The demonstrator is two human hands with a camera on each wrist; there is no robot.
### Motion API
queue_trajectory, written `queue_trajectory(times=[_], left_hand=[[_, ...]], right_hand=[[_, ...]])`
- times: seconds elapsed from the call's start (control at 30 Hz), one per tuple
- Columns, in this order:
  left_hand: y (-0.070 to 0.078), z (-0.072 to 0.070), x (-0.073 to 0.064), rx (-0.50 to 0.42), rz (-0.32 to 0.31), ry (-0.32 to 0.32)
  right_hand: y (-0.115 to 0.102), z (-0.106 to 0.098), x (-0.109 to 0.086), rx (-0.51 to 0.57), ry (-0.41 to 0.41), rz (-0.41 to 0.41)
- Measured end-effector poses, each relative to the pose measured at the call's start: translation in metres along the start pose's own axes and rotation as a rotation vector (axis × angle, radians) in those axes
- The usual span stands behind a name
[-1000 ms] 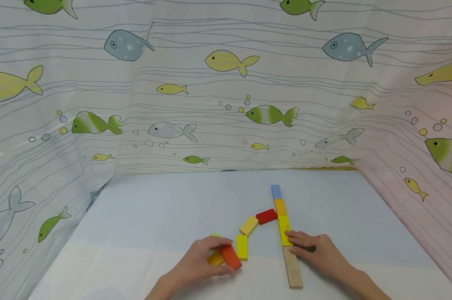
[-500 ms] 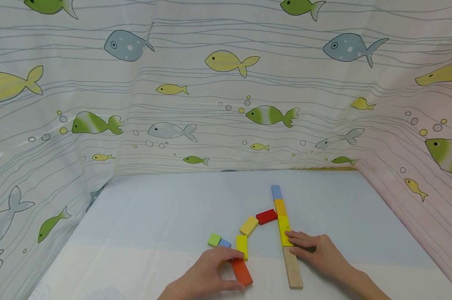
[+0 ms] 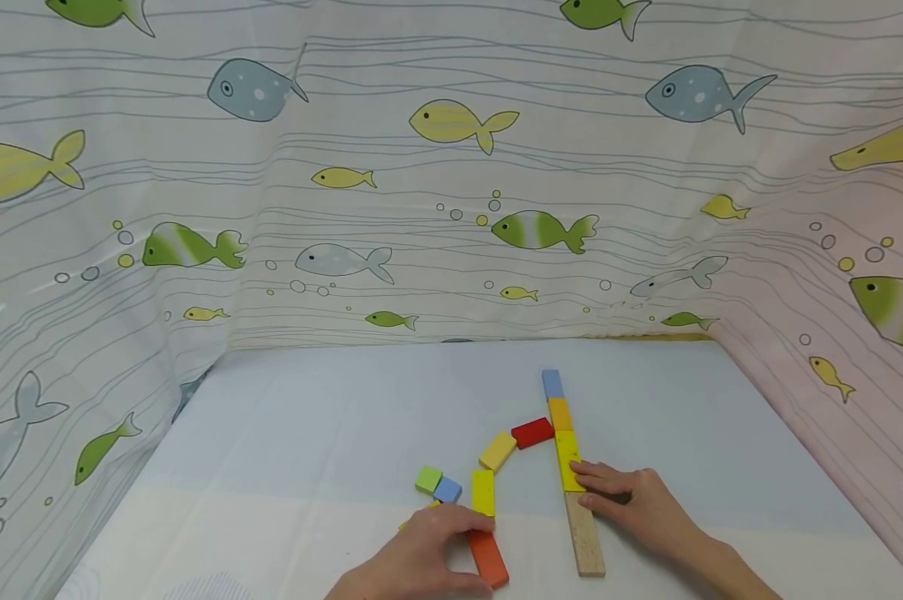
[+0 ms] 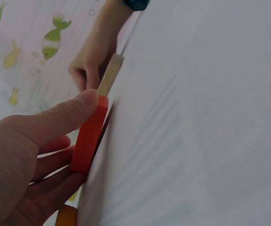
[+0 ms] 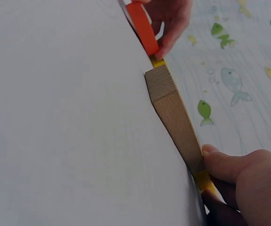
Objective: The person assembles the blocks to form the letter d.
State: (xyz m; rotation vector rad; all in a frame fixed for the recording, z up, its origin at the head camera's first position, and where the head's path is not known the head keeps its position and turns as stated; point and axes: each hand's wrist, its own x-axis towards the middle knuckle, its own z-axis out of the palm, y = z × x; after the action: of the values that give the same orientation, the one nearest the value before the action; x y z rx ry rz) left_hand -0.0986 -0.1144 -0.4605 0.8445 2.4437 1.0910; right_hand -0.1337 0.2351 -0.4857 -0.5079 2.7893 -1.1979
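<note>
My left hand (image 3: 425, 550) pinches an orange-red wooden block (image 3: 489, 560) between thumb and fingers. Its far end lies close below a yellow block (image 3: 483, 492); whether they touch is hidden by the index finger. In the left wrist view this orange-red block (image 4: 90, 136) looks slightly raised over a shadow on the table. My right hand (image 3: 635, 500) rests against the straight row: its fingertips touch a long yellow block (image 3: 566, 457), its thumb the plain wooden block (image 3: 586, 542). An orange block (image 3: 560, 414) and a blue one (image 3: 552, 383) continue that row.
From the row, a red block (image 3: 532, 433) and a pale yellow block (image 3: 498, 451) curve toward the left hand. A small green block (image 3: 428, 479) and a blue block (image 3: 447, 489) lie left of the curve. Fish-patterned cloth (image 3: 436, 275) surrounds the table.
My left hand has carried the orange-red block right and toward the near edge, to below the yellow block. The green and blue blocks have come into view. My right hand stays put.
</note>
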Motion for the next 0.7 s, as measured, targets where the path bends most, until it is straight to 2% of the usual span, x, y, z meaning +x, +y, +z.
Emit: queue_trajectory(times=[0.1, 0.27, 0.5, 0.7], left_hand=[[-0.0015, 0.0019, -0.0003, 0.005, 0.011, 0.007], [-0.0054, 0.003, -0.0002, 0.038, 0.073, 0.018], [-0.0062, -0.0022, 0.0023, 0.068, 0.115, -0.01], [-0.0058, -0.0033, 0.0037, 0.114, 0.197, 0.015]], right_hand=[[0.0, -0.0003, 0.0001, 0.0, -0.002, -0.003], [0.0001, -0.0004, -0.0001, 0.001, -0.003, -0.002], [0.0003, 0.0, 0.0003, -0.005, -0.007, 0.008], [0.0002, -0.0004, 0.0, 0.002, -0.005, -0.001]])
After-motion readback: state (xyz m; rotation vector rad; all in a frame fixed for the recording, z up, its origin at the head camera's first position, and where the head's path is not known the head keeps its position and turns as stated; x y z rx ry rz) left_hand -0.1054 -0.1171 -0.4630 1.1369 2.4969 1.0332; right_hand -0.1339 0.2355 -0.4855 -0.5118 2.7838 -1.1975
